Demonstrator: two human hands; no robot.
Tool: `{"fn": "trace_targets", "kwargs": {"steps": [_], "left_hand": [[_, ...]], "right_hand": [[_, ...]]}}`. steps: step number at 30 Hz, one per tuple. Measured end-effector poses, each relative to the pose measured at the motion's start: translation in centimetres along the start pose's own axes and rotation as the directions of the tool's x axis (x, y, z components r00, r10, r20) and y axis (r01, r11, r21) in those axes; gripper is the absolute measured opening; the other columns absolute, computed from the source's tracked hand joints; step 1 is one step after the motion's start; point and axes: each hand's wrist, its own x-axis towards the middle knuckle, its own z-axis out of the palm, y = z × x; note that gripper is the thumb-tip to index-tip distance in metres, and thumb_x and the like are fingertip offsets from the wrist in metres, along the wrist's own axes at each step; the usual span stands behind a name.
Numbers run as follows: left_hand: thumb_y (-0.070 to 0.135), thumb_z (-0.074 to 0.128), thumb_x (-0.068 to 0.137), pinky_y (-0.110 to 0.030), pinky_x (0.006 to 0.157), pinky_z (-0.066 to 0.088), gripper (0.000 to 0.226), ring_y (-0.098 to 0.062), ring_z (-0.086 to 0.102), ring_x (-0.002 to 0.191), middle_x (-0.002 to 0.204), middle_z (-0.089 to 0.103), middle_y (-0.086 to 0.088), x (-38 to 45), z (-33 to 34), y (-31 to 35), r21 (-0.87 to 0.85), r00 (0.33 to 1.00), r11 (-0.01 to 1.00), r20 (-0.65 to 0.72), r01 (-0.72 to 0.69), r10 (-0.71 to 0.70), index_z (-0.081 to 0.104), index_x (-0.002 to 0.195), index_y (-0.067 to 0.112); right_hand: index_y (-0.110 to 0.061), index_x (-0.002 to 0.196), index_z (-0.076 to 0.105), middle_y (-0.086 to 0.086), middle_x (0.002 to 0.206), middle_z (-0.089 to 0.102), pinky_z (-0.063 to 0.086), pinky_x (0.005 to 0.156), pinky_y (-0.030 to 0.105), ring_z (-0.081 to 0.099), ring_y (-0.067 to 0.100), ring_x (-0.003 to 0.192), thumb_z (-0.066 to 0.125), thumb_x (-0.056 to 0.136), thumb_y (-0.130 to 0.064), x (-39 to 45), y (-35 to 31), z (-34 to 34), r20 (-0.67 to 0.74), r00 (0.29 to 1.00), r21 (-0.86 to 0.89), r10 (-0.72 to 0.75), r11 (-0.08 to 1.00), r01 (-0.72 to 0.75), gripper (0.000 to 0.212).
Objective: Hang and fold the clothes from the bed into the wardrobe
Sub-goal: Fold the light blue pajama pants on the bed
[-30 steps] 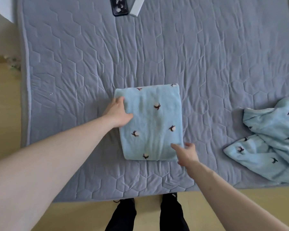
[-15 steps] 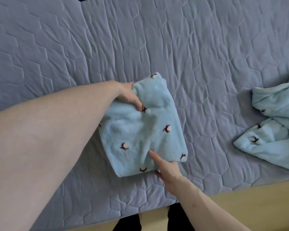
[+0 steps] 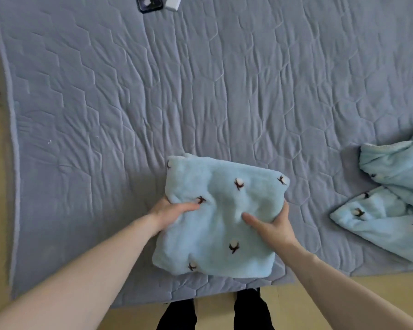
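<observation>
Near the front edge of the grey quilted bed point(image 3: 200, 103), the folded blue garment point(image 3: 222, 217) is gripped by both hands, left hand point(image 3: 169, 214) and right hand point(image 3: 273, 226) each pinching a side, while another blue garment point(image 3: 389, 201) lies crumpled at right.

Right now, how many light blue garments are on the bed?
2. A folded garment near the bed's front edge, gripped by the left hand and right hand; an unfolded garment at right, partly out of frame.
</observation>
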Motion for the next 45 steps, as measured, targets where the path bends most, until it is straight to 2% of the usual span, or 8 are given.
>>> {"fn": "trace_targets", "kwargs": {"steps": [5, 12, 19, 26, 31, 34, 37, 45], "left_hand": [[0.010, 0.089, 0.073, -0.014, 0.057, 0.053, 0.028, -0.007, 0.076, 0.083, 0.091, 0.080, 0.007, -2.9, 3.4, -2.5, -0.152, 0.991, 0.987, -0.132, -0.044, 0.024, 0.080, 0.099, 0.018], [0.020, 0.090, 0.072, -0.021, 0.065, 0.057, 0.037, -0.011, 0.077, 0.089, 0.102, 0.080, 0.006, -16.9, 1.3, -1.3, -0.304, 0.991, 0.948, -0.122, -0.097, 0.063, 0.080, 0.107, 0.024], [0.025, 0.089, 0.065, -0.042, 0.086, 0.060, 0.060, -0.023, 0.074, 0.107, 0.118, 0.076, 0.001, -37.8, -0.2, -1.2, -0.411, 0.959, 0.873, -0.214, -0.262, 0.187, 0.072, 0.123, 0.025], [0.035, 0.093, 0.060, -0.025, 0.075, 0.061, 0.092, -0.003, 0.070, 0.107, 0.119, 0.068, 0.026, -52.2, -2.1, -5.3, -0.405, 0.817, 0.780, -0.531, -0.477, 0.224, 0.040, 0.132, 0.057], [0.032, 0.088, 0.065, -0.034, 0.104, 0.049, 0.117, 0.003, 0.053, 0.130, 0.140, 0.051, 0.031, -58.1, -5.8, -8.3, -0.319, 0.712, 0.736, -0.634, -0.597, 0.302, 0.015, 0.156, 0.048], [0.033, 0.084, 0.070, -0.022, 0.101, 0.047, 0.112, 0.006, 0.049, 0.131, 0.146, 0.044, 0.030, -60.9, -9.3, -11.1, -0.316, 0.675, 0.708, -0.673, -0.632, 0.302, 0.012, 0.152, 0.059], [0.035, 0.081, 0.076, -0.007, 0.087, 0.049, 0.105, 0.017, 0.050, 0.124, 0.138, 0.045, 0.044, -63.5, -13.5, -15.1, -0.312, 0.643, 0.677, -0.701, -0.666, 0.309, 0.007, 0.137, 0.077], [0.052, 0.074, 0.073, -0.021, 0.107, 0.040, 0.090, 0.015, 0.047, 0.129, 0.142, 0.046, 0.042, -69.0, -25.5, -24.3, -0.230, 0.557, 0.682, -0.772, -0.694, 0.306, 0.022, 0.145, 0.069]], "right_hand": [[-0.050, 0.134, 0.039, -0.021, 0.117, 0.062, 0.056, 0.086, 0.040, 0.064, 0.010, 0.107, 0.091, 0.072, -0.039, -0.9, 0.6, -0.8, 0.006, 1.000, -0.121, -0.025, 0.992, 0.026, 0.081], [-0.066, 0.105, 0.054, -0.029, 0.106, 0.070, 0.059, 0.074, 0.030, 0.072, -0.002, 0.089, 0.089, 0.069, -0.045, -11.1, -5.2, -4.8, 0.114, 0.989, -0.117, -0.098, 0.987, 0.111, 0.054], [-0.052, 0.114, 0.057, -0.019, 0.107, 0.073, 0.061, 0.076, 0.032, 0.073, 0.002, 0.090, 0.091, 0.074, -0.037, -26.4, -14.7, -7.5, 0.286, 0.940, -0.182, -0.187, 0.952, 0.245, 0.054], [-0.051, 0.117, 0.058, -0.016, 0.112, 0.072, 0.063, 0.082, 0.040, 0.073, 0.009, 0.096, 0.091, 0.073, -0.042, -38.8, -19.6, -5.6, 0.453, 0.838, -0.218, -0.304, 0.874, 0.434, 0.055], [-0.054, 0.111, 0.059, -0.022, 0.102, 0.074, 0.063, 0.073, 0.032, 0.074, 0.002, 0.086, 0.090, 0.073, -0.042, -45.0, -20.9, -1.2, 0.530, 0.773, -0.210, -0.349, 0.829, 0.518, 0.051], [-0.050, 0.114, 0.060, -0.021, 0.102, 0.074, 0.061, 0.070, 0.030, 0.074, 0.002, 0.085, 0.090, 0.071, -0.043, -48.4, -21.3, 3.4, 0.572, 0.730, -0.201, -0.375, 0.798, 0.568, 0.053], [-0.052, 0.113, 0.060, -0.022, 0.101, 0.074, 0.061, 0.068, 0.028, 0.075, 0.003, 0.085, 0.090, 0.066, -0.049, -52.4, -21.2, 9.0, 0.607, 0.687, -0.188, -0.399, 0.768, 0.612, 0.056], [-0.054, 0.110, 0.059, -0.027, 0.100, 0.072, 0.058, 0.063, 0.021, 0.073, -0.002, 0.083, 0.090, 0.071, -0.047, -61.5, -20.7, 24.3, 0.708, 0.563, -0.172, -0.426, 0.669, 0.723, 0.050]]}}
